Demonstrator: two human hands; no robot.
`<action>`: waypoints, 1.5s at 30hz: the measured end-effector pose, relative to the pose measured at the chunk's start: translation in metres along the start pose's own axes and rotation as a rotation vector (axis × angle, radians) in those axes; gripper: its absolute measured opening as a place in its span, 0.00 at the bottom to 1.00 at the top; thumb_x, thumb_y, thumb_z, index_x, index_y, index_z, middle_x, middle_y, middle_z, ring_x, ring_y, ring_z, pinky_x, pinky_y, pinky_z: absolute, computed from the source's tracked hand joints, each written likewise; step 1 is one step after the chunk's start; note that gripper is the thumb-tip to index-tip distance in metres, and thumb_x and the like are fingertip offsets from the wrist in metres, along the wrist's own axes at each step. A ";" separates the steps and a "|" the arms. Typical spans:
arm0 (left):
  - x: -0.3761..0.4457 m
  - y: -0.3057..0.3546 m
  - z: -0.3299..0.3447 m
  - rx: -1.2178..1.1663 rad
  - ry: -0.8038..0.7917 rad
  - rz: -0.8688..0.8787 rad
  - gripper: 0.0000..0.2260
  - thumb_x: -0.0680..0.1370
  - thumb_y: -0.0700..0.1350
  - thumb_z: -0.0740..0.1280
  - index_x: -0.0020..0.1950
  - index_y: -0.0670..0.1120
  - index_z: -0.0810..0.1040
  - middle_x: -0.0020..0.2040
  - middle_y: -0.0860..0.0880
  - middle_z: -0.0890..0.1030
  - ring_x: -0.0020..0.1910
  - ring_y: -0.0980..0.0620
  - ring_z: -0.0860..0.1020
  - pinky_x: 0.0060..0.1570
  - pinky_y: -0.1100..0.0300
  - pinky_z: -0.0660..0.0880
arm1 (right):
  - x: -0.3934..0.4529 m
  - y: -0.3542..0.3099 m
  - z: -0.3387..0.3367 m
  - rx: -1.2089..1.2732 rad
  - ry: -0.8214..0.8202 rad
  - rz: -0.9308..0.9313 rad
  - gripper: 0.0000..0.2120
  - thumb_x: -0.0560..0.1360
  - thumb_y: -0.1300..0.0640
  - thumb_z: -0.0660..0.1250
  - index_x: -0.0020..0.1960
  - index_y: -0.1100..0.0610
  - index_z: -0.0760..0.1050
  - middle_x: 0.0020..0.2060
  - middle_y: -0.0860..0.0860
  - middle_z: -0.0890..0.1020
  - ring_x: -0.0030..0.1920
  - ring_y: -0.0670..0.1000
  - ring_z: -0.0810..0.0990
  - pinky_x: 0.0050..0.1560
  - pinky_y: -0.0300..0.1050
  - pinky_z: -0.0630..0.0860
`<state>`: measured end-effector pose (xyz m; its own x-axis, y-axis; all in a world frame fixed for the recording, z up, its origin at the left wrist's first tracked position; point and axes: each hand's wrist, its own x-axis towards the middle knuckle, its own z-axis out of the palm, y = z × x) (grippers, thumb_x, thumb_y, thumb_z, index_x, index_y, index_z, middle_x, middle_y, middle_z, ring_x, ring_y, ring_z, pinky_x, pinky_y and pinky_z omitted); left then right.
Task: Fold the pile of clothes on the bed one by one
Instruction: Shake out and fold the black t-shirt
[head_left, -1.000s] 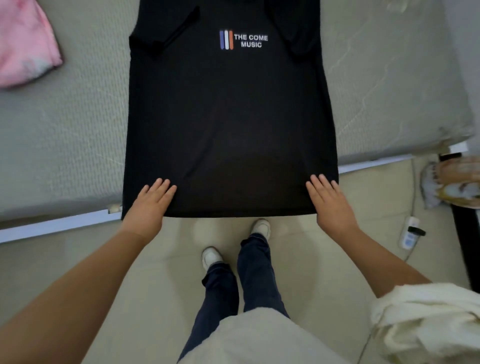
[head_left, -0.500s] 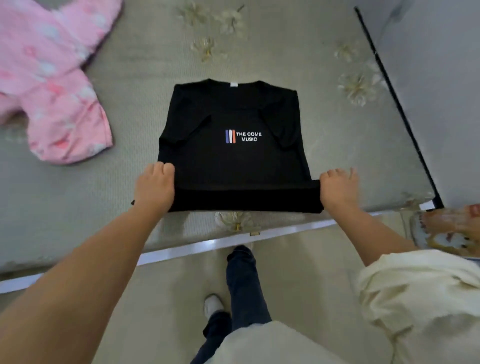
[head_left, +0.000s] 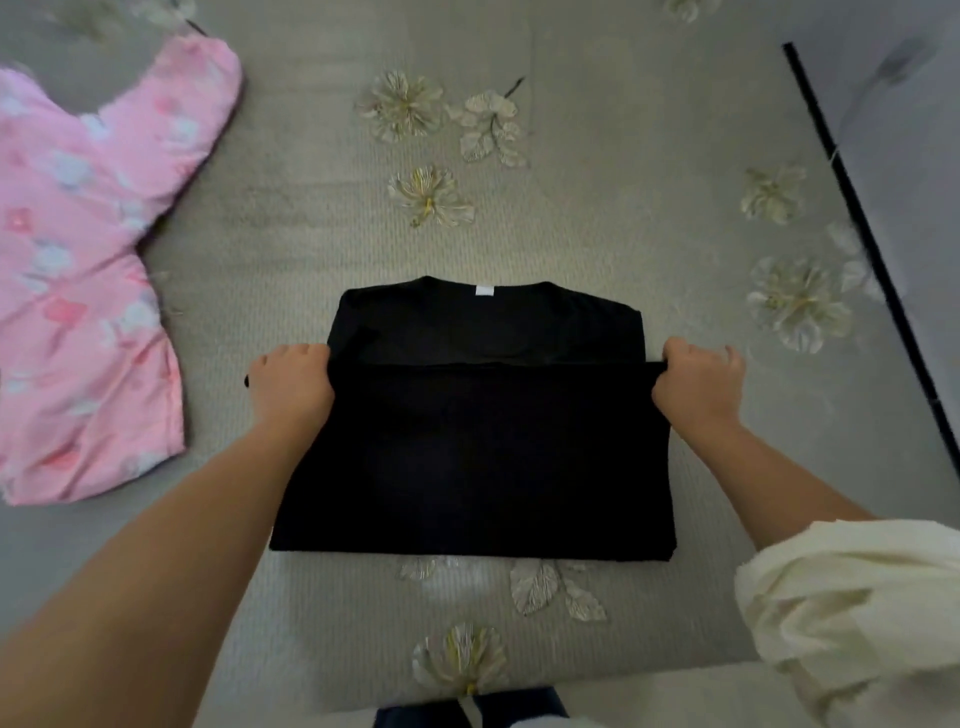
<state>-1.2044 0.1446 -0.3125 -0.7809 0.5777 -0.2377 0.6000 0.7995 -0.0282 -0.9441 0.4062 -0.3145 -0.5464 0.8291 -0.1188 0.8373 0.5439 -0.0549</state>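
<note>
On the bed (head_left: 597, 218), the left hand (head_left: 291, 384) and right hand (head_left: 696, 387) have their fingers closed on the hem corners of the black shirt (head_left: 472, 457), which should land level just below the collar, then be smoothed flat.

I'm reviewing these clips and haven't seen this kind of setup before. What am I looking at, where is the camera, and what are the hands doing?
There is no machine here: a person wears a wide-angle camera on the head, looking down at their own bare arms. The left hand and right hand each grip a corner of a black cotton T-shirt, bringing its bottom edge up toward the collar. It lies on a grey bedspread with embroidered flowers. A pink floral garment lies spread out, unfolded, to the left.
</note>
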 end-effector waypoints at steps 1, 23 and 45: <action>0.015 0.002 0.003 0.001 -0.006 -0.012 0.06 0.73 0.33 0.58 0.46 0.37 0.74 0.48 0.38 0.77 0.49 0.39 0.73 0.44 0.52 0.63 | 0.014 -0.002 0.005 0.043 0.017 0.032 0.06 0.68 0.68 0.58 0.38 0.65 0.73 0.31 0.60 0.77 0.33 0.56 0.72 0.63 0.52 0.57; 0.164 0.032 0.065 -0.142 0.137 -0.083 0.15 0.72 0.32 0.57 0.59 0.37 0.71 0.59 0.36 0.72 0.61 0.39 0.66 0.62 0.47 0.54 | 0.145 -0.020 0.080 0.015 0.079 0.243 0.13 0.70 0.69 0.58 0.54 0.66 0.72 0.55 0.64 0.73 0.59 0.60 0.69 0.68 0.58 0.56; -0.026 0.096 0.087 -0.012 -0.145 0.434 0.23 0.71 0.41 0.71 0.66 0.41 0.72 0.67 0.35 0.69 0.67 0.34 0.66 0.62 0.35 0.61 | -0.101 0.013 0.094 0.250 -0.138 0.360 0.31 0.75 0.47 0.50 0.67 0.70 0.65 0.64 0.67 0.70 0.66 0.66 0.67 0.65 0.66 0.58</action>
<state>-1.1112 0.1919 -0.3932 -0.4247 0.8314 -0.3584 0.8636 0.4908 0.1152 -0.8764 0.3170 -0.3966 -0.2259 0.9255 -0.3041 0.9617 0.1622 -0.2209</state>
